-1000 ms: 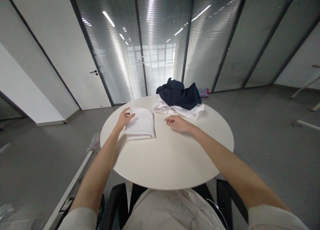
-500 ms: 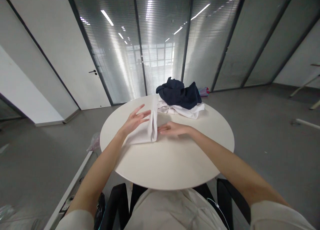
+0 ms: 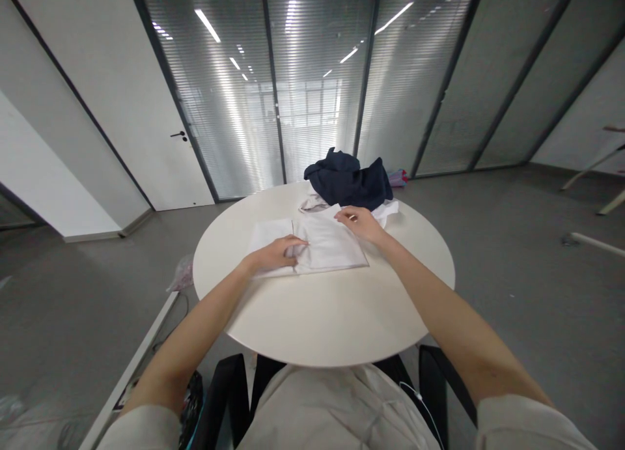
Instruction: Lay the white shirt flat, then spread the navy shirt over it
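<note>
A white cloth [image 3: 329, 245], folded into layers, lies across the middle of the round table [image 3: 322, 326]; which kind of garment or linen it is I cannot tell. My left hand [image 3: 274, 253] rests on its left part, fingers stretched to the right and thumb apart, near a fold line. At the cloth's far right corner, my right hand [image 3: 362, 222] pinches the edge between thumb and fingers and holds it slightly raised. Just behind are a crumpled dark navy garment [image 3: 351, 180] and white fabric [image 3: 387, 210] beneath it.
Beyond the table stands a glass partition with blinds [image 3: 312, 98], with a white door [image 3: 161, 111] to its left. Chair armrests [image 3: 229, 388] flank my lap. A clear plastic bag [image 3: 181, 273] is on the floor at left, and a colourful package [image 3: 398, 178] shows behind the clothes.
The white cloth's upper layer has been opened out to the right. My right hand has moved up and right to its far corner; my left hand has come down onto the cloth.
</note>
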Available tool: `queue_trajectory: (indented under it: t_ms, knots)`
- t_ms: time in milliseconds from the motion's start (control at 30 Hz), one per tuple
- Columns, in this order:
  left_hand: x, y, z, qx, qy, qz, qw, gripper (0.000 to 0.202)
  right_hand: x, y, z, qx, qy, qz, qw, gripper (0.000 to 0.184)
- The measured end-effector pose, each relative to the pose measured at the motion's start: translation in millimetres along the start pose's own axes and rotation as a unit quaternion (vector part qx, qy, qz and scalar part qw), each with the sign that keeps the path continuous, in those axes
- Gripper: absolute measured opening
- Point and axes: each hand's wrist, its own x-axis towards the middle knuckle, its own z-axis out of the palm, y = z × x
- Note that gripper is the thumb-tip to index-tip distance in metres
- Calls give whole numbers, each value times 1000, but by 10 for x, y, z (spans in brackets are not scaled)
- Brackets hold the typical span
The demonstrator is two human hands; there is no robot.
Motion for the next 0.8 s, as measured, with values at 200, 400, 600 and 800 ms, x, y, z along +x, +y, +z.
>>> queue_trajectory:
  t_ms: [200, 400, 600, 800]
  knots:
    - [-45, -25, -202, -99, -82, -30, 991, 53, -145, -179, 296, -109, -202, -154, 961, 35]
    - [-44, -57, -43, 67, 150, -77, 983, 62, -230, -291, 382, -185, -209, -208, 937, 36]
    - [-94, 83, -99, 148, 208, -206, 945, 70, -197, -400, 372, -195, -156, -226, 942, 37]
    - [-361, -79, -718, -59, 331, -263, 904, 63, -196, -460, -414, -118, -31, -194, 973, 56]
